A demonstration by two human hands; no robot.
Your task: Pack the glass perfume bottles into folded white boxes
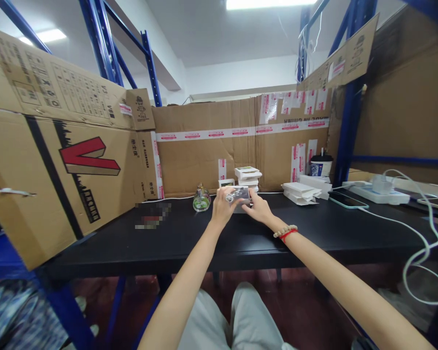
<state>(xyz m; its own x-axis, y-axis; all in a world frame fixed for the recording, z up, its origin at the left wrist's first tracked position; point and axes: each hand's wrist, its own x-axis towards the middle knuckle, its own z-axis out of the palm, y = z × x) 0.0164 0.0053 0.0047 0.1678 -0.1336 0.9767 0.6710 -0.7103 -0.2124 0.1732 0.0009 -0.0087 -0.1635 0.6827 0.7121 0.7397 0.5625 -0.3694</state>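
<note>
Above the black table [160, 243], my two hands hold a small see-through package [242, 195] with a shiny, greyish look. My left hand [223, 208] grips its left end, fingers curled round it. At its right end, the thumb and fingers of my right hand [259, 208] close on the edge. What lies inside the package is too small to make out. Just left of my left hand stands a rounded glass bottle [201, 201] with a green patch. Behind the package rises a stack of small white boxes [247, 174], its lower part partly hidden by my hands.
White flat boxes [300, 192] lie to the right, near a lidded cup [320, 166]. A phone [348, 200], a power strip [381, 193] and a loose white cable [421, 255] occupy the right side. Cardboard walls [204, 160] enclose the back and left.
</note>
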